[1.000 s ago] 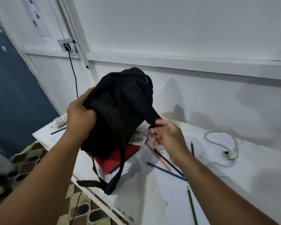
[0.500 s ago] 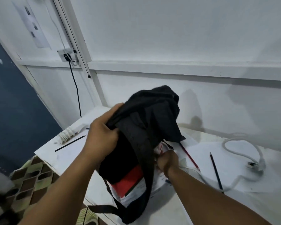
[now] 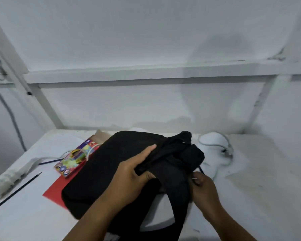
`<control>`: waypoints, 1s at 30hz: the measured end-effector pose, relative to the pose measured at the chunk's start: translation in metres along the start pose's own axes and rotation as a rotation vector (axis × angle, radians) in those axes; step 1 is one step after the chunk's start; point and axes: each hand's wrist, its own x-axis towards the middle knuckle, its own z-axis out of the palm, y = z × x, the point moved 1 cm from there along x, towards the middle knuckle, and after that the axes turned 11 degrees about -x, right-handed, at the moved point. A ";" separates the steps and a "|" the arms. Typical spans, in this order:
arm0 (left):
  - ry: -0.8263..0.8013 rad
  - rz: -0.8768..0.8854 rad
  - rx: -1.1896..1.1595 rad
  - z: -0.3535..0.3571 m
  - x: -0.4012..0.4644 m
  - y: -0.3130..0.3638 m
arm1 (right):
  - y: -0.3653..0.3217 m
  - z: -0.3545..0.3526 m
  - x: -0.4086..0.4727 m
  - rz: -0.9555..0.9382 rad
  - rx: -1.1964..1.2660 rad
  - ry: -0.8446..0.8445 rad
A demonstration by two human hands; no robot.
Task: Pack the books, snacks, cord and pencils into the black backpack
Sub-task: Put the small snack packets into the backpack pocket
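The black backpack [image 3: 111, 164] lies flat on the white table [image 3: 261, 197], its top end pointing right. My left hand [image 3: 134, 173] grips a strap near the top of the bag. At the bag's right edge my right hand [image 3: 201, 181] pinches a thin black pull cord. A red book [image 3: 55, 190] sticks out from under the bag on the left, and a colourful snack box [image 3: 73, 160] lies across it. A black pencil [image 3: 16, 192] and a blue pencil [image 3: 49, 161] rest at the left. The white cord [image 3: 215, 145] is coiled behind the bag on the right.
A white wall with a ledge [image 3: 146, 72] rises directly behind the table. A dark cable [image 3: 9, 110] hangs down the wall at far left. A whitish bundle [image 3: 12, 176] lies along the table's left edge.
The backpack has gone from held up over the books to lying flat on the table. My left hand moved with it to a strap; my right hand shifted to the pull cord.
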 end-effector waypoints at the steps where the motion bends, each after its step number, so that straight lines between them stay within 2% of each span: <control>1: -0.025 0.009 -0.001 0.008 0.002 -0.004 | 0.008 -0.010 -0.001 -0.031 -0.031 0.102; 5: -0.151 0.030 -0.008 0.035 0.006 -0.021 | 0.031 -0.049 -0.016 -0.076 -0.163 0.396; 9: -0.373 0.018 0.143 0.055 0.009 -0.035 | 0.035 -0.085 -0.039 -0.025 -0.058 0.622; 14: -0.405 0.101 0.356 0.071 0.012 -0.036 | 0.021 -0.106 -0.059 -0.030 0.124 0.758; 17: -0.323 0.074 0.411 0.072 0.017 -0.031 | 0.009 -0.105 -0.058 -0.050 0.208 0.718; 23: 0.034 0.073 0.473 0.064 0.015 -0.020 | 0.002 -0.082 -0.042 -0.051 0.267 0.487; 30: 0.154 0.003 0.422 0.054 0.015 -0.025 | -0.007 -0.063 -0.018 -0.154 0.205 0.235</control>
